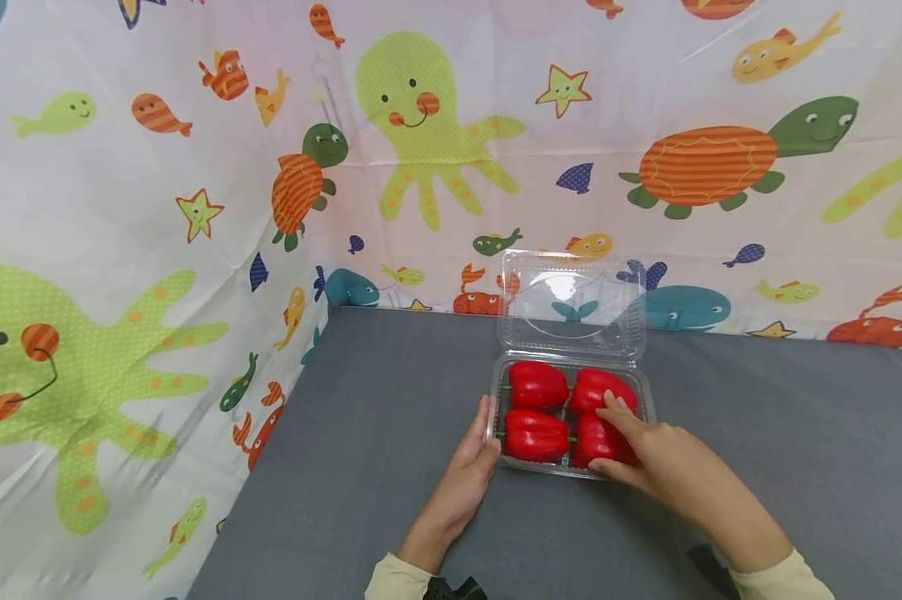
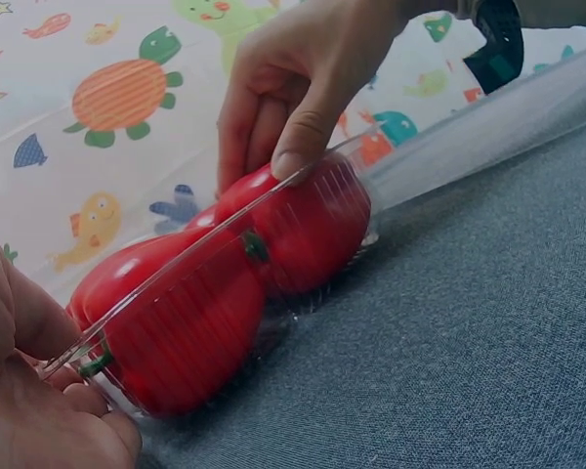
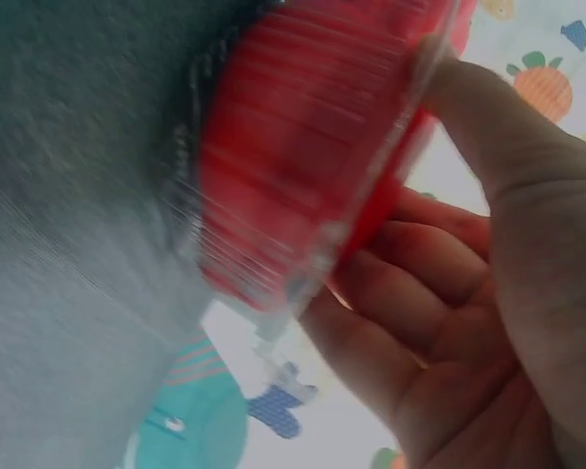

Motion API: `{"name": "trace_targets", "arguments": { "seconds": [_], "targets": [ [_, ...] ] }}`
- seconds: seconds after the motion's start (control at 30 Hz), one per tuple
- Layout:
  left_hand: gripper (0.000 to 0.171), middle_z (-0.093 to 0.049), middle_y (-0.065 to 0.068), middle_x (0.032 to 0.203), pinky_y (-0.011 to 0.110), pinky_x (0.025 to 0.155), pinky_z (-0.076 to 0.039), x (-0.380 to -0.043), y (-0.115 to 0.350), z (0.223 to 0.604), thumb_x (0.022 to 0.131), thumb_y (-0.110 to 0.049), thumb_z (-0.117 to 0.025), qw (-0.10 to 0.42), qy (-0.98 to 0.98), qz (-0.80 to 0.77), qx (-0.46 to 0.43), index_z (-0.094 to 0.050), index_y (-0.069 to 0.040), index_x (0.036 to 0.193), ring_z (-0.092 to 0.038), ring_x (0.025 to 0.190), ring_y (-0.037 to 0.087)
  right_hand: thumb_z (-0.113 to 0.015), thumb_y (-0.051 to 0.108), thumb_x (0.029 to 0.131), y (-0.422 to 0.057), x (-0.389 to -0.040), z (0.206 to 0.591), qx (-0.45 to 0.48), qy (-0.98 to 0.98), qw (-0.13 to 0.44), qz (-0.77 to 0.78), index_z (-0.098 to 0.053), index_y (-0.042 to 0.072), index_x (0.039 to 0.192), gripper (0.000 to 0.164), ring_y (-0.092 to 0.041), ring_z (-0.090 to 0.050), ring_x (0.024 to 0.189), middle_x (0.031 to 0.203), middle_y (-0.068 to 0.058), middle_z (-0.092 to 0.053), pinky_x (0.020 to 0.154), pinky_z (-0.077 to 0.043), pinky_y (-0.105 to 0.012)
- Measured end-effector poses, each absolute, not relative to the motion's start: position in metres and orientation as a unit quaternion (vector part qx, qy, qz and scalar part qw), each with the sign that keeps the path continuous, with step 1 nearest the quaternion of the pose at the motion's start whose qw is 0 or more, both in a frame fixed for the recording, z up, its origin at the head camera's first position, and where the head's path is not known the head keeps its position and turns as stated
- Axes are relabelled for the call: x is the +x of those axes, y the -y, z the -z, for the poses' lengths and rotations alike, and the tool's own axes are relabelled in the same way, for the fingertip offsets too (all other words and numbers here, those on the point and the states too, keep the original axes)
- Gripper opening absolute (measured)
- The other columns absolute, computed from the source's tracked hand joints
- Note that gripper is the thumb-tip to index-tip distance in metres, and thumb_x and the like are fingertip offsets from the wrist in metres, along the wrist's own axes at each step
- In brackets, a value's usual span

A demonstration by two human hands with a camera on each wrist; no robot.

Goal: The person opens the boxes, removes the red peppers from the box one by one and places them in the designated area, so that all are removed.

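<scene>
One clear container (image 1: 649,400), lid (image 1: 571,337) raised along its far side. Four red peppers (image 1: 536,435), two rows, inside the container. My left hand (image 1: 458,479): thumb and fingers gripping its left wall. My right hand (image 1: 676,467): grasping the near right pepper (image 1: 592,438) in it. Grey cloth (image 1: 368,433): beneath it.

My left grip (image 1: 457,482) can pass leftward over the grey cloth-covered worktop (image 1: 361,433); ahead-right, a raised clear plastic lid (image 1: 571,340) blocks.
</scene>
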State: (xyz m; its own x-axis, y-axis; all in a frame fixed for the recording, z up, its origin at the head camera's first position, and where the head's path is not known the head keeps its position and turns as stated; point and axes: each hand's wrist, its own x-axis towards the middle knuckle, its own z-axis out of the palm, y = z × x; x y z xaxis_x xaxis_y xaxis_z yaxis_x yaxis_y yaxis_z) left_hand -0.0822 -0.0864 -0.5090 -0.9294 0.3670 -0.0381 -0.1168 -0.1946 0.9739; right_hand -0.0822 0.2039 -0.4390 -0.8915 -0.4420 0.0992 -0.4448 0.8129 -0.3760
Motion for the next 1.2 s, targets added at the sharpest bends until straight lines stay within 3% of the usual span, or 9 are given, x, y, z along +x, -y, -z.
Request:
{"name": "trace_targets", "arguments": {
  "seconds": [0.2, 0.43, 0.53, 0.73, 0.83, 1.0, 1.2],
  "targets": [
    [0.069, -0.006, -0.002, 0.178, 0.045, 0.130, -0.007, -0.083, 0.085, 0.509, 0.113, -0.007, -0.036, 0.152, -0.624, -0.760, 0.104, -0.002, -0.016, 0.171, 0.000, 0.163, 0.020, -0.088, 0.048, 0.084, -0.201, -0.079, 0.434, 0.221, 0.960, -0.006, -0.173, -0.057, 0.001, 0.148, 0.086, -0.030, -0.076, 0.083, 0.125, -0.022, -0.073, 0.072, -0.065, -0.047],
    [0.070, -0.009, -0.007, 0.177, 0.042, 0.130, -0.011, -0.083, 0.086, 0.509, 0.112, -0.008, -0.038, 0.156, -0.631, -0.754, 0.097, -0.003, -0.018, 0.172, -0.004, 0.163, 0.016, -0.086, 0.046, 0.086, -0.199, -0.078, 0.431, 0.221, 0.961, -0.025, -0.161, -0.055, 0.002, 0.152, 0.085, -0.046, -0.074, 0.103, 0.148, -0.025, -0.059, 0.077, -0.064, -0.053],
    [0.070, -0.009, -0.005, 0.178, 0.043, 0.131, -0.008, -0.082, 0.087, 0.510, 0.112, -0.008, -0.038, 0.152, -0.632, -0.753, 0.099, -0.003, -0.017, 0.171, -0.003, 0.163, 0.017, -0.086, 0.048, 0.086, -0.199, -0.080, 0.430, 0.226, 0.962, -0.031, -0.153, -0.058, 0.002, 0.150, 0.083, -0.048, -0.073, 0.106, 0.150, -0.026, -0.057, 0.078, -0.064, -0.054],
    [0.070, -0.009, -0.005, 0.178, 0.042, 0.131, -0.007, -0.082, 0.088, 0.510, 0.112, -0.007, -0.038, 0.151, -0.631, -0.754, 0.101, -0.003, -0.016, 0.171, -0.003, 0.163, 0.016, -0.092, 0.045, 0.079, -0.196, -0.083, 0.430, 0.237, 0.963, -0.014, -0.131, -0.064, -0.001, 0.142, 0.083, -0.031, -0.076, 0.080, 0.130, -0.026, -0.071, 0.070, -0.065, -0.047],
    [0.069, -0.009, -0.004, 0.178, 0.042, 0.131, -0.007, -0.081, 0.089, 0.510, 0.112, -0.007, -0.038, 0.150, -0.631, -0.755, 0.100, -0.003, -0.015, 0.171, -0.003, 0.163, 0.017, -0.093, 0.043, 0.078, -0.195, -0.085, 0.430, 0.243, 0.962, -0.006, -0.125, -0.064, -0.002, 0.139, 0.081, -0.018, -0.070, 0.066, 0.104, -0.017, -0.078, 0.066, -0.065, -0.042],
    [0.070, -0.008, -0.006, 0.178, 0.041, 0.131, -0.009, -0.082, 0.089, 0.509, 0.113, -0.008, -0.038, 0.154, -0.632, -0.753, 0.100, -0.002, -0.017, 0.171, -0.004, 0.163, 0.016, -0.095, 0.041, 0.075, -0.195, -0.087, 0.429, 0.246, 0.961, 0.001, -0.130, -0.063, 0.000, 0.133, 0.078, -0.007, -0.061, 0.057, 0.075, 0.003, -0.070, 0.061, -0.063, -0.035],
    [0.070, -0.009, -0.007, 0.177, 0.040, 0.131, -0.010, -0.082, 0.088, 0.507, 0.113, -0.008, -0.038, 0.156, -0.634, -0.751, 0.098, -0.002, -0.018, 0.171, -0.004, 0.163, 0.015, -0.095, 0.041, 0.075, -0.198, -0.088, 0.429, 0.249, 0.957, -0.004, -0.146, -0.062, 0.002, 0.131, 0.075, -0.004, -0.060, 0.057, 0.069, 0.008, -0.066, 0.062, -0.064, -0.034]
  ]
}}
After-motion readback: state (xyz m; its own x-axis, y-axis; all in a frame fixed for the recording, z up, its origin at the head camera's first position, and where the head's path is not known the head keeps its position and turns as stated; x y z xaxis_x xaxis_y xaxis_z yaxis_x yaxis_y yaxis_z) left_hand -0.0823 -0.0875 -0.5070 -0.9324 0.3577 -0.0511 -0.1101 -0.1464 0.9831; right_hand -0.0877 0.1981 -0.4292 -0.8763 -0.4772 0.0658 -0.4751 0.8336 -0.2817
